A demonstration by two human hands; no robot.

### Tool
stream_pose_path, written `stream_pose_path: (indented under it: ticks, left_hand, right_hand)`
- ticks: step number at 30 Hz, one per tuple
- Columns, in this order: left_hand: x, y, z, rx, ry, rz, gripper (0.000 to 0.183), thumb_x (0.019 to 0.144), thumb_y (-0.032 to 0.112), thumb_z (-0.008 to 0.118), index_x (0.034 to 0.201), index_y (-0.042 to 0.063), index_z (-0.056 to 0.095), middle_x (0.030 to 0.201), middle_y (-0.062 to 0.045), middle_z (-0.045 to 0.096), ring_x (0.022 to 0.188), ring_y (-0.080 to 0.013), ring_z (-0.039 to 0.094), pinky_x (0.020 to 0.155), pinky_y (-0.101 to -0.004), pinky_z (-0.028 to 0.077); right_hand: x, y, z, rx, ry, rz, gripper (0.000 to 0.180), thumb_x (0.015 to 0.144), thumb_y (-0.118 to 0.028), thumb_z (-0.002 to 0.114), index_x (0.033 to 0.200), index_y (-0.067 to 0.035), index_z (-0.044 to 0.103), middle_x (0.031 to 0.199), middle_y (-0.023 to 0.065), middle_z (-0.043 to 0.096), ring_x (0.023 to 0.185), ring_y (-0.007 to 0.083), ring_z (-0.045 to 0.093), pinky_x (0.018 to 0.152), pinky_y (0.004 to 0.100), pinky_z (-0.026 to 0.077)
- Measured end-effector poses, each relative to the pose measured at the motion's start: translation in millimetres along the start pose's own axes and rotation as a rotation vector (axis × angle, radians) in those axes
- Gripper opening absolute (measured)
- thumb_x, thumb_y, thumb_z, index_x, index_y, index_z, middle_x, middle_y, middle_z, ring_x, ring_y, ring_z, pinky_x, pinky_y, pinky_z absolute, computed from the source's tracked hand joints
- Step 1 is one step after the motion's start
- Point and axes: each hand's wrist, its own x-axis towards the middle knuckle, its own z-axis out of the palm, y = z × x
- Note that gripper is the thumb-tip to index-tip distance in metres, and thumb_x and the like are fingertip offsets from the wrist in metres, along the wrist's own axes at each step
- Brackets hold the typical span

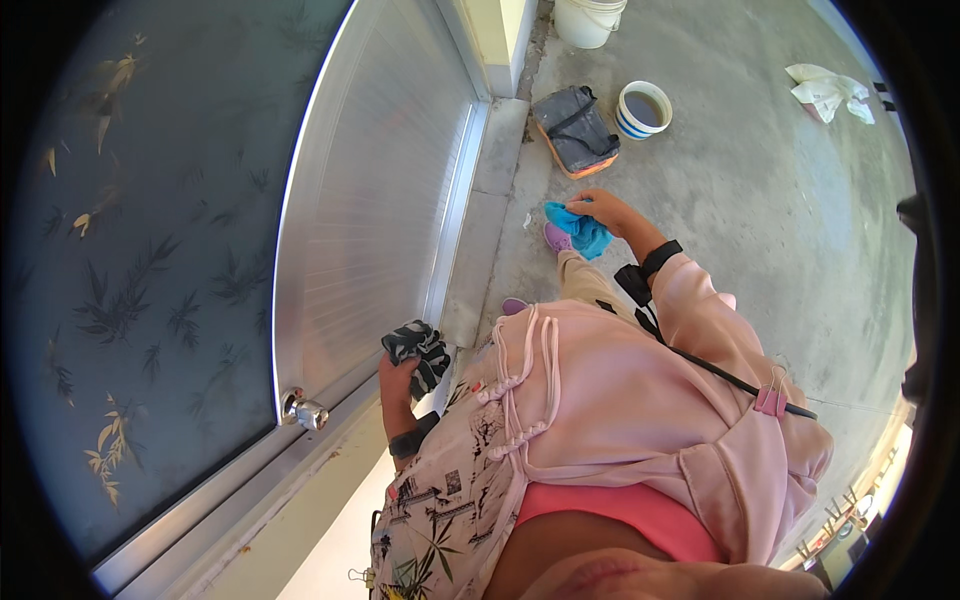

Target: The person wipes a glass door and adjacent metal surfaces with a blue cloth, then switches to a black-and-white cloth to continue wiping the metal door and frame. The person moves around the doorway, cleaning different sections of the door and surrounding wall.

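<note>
My left hand (399, 373), low beside the door, is closed around a bunched black-and-grey cloth (420, 351). Held out over the floor, my right hand (596, 206) grips a crumpled blue cloth (589, 234), part of which hangs down above my purple shoe (556, 237). To my left stands a metal-framed door with a ribbed lower panel (375, 172), a round shiny knob (307, 412) and a dark glass pane with a leaf pattern (150, 300). The knob is near my left hand but not touched by it.
A black and orange bag (576, 131) lies on the concrete floor beside a small white bucket of murky liquid (643, 110). A larger white bucket (589, 22) stands beyond them. A white plastic bag (825, 91) lies farther right. A wall corner (502, 45) adjoins the door frame.
</note>
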Motion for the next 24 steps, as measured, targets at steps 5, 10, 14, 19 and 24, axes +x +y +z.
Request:
stream_pose_path:
  ticks: [5,10,14,19,24]
  left_hand:
    - [6.0,5.1,5.5,-0.007,0.004,0.02,0.035,0.071,-0.002,0.061,0.105,0.0,0.058,0.095,-0.009,0.065,0.083,-0.02,0.063,0.077,-0.0332,0.05]
    - [-3.3,7.9,22.2,-0.056,0.028,0.082,0.035,0.071,-0.002,0.061,0.106,0.0,0.058,0.095,-0.009,0.065,0.084,-0.0213,0.063,0.078,-0.0343,0.051]
    - [-14.9,11.1,36.4,-0.05,0.061,0.079,0.033,0.072,-0.003,0.059,0.105,-0.001,0.058,0.094,-0.01,0.065,0.083,-0.0225,0.064,0.076,-0.0345,0.052]
    - [-41.2,16.5,48.9,-0.077,0.171,0.022,0.034,0.072,-0.005,0.058,0.105,0.0,0.058,0.094,-0.009,0.066,0.083,-0.0214,0.064,0.076,-0.0331,0.052]
    - [-66.1,14.5,55.6,-0.145,0.259,-0.003,0.033,0.072,-0.004,0.059,0.104,0.001,0.059,0.094,-0.008,0.065,0.084,-0.0207,0.063,0.075,-0.0322,0.051]
  right_hand:
    - [2.8,3.5,-11.8,0.409,-0.027,-0.011,0.029,0.083,-0.019,0.063,0.107,-0.003,0.058,0.097,0.0083,0.062,0.09,0.0188,0.058,0.079,0.0329,0.049]
    - [43.8,-10.2,-6.7,0.593,-0.052,0.009,0.031,0.087,-0.011,0.055,0.116,0.0,0.051,0.105,0.0096,0.06,0.092,0.0204,0.06,0.084,0.0347,0.05]
    - [77.7,-32.6,2.3,0.656,-0.138,0.009,0.033,0.087,-0.011,0.054,0.118,0.0,0.05,0.106,0.0102,0.059,0.093,0.0214,0.06,0.083,0.0354,0.051]
    - [119.9,-74.1,19.6,0.626,-0.357,0.018,0.035,0.086,-0.008,0.055,0.12,0.0,0.05,0.105,0.01,0.06,0.095,0.0226,0.06,0.081,0.0371,0.051]
    - [135.0,-110.7,37.0,0.912,-0.229,-0.178,0.034,0.084,-0.006,0.058,0.117,0.0,0.052,0.102,0.0108,0.061,0.091,0.0234,0.061,0.08,0.038,0.051]
